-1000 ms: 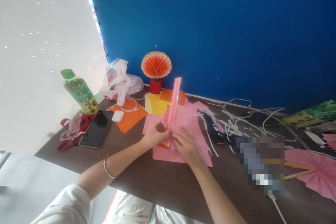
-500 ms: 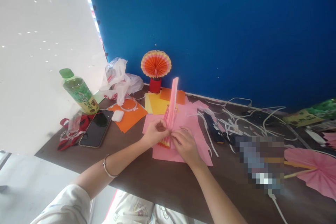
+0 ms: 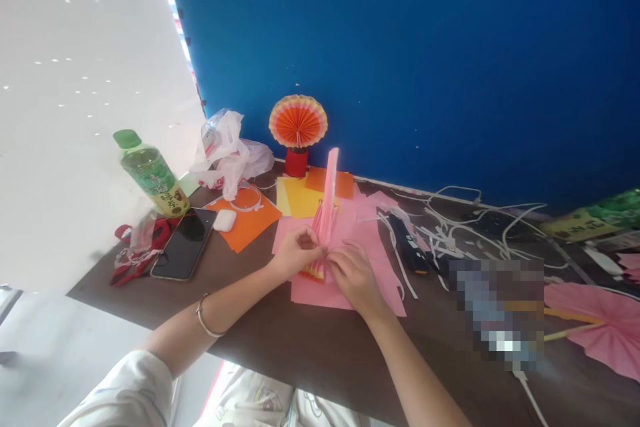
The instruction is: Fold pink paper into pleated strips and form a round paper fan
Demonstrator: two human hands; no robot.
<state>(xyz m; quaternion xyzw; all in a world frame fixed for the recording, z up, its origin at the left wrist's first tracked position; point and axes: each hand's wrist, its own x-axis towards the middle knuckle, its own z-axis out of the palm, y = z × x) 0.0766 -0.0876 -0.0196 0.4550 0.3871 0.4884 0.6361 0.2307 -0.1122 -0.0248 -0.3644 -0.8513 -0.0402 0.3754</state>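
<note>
In front of the blue wall (image 3: 400, 67), on the brown desk (image 3: 270, 340), find, over the pink sheets (image 3: 367, 267), the folded pink paper (image 3: 330, 190), pinched low on its length between the fingertips of the left hand (image 3: 300, 255) and the right hand (image 3: 354, 277). Keep the folds flush and press evenly, without bending the upright part. Compared with a second ago, leaning slightly less rightward, with both hands much the same.

Left grip (image 3: 299, 256) and right grip (image 3: 356, 280) hide part of the pleats (image 3: 329, 200); pixels mask an item (image 3: 487, 313); the right edge crops a fan (image 3: 607, 330).
</note>
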